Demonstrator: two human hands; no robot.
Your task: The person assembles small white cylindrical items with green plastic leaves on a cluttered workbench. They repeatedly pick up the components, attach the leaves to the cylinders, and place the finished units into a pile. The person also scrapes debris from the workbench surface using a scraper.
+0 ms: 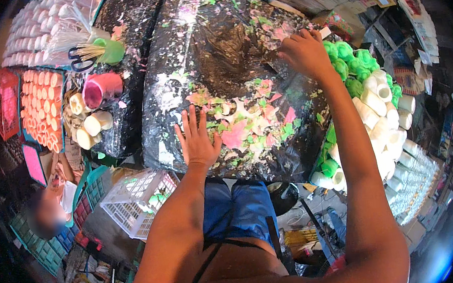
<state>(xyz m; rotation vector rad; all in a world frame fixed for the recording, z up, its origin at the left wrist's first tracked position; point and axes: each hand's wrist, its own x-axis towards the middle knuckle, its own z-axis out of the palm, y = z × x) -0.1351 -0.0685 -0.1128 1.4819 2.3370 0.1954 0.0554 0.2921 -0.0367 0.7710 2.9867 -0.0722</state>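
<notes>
Splayed left hand [198,145] flat on black plastic [224,57]

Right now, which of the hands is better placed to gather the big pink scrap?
Probably the left hand: it lies open on the black plastic, close beside the pink scrap. The right hand is farther off, toward the far right corner, near a small white piece.
</notes>
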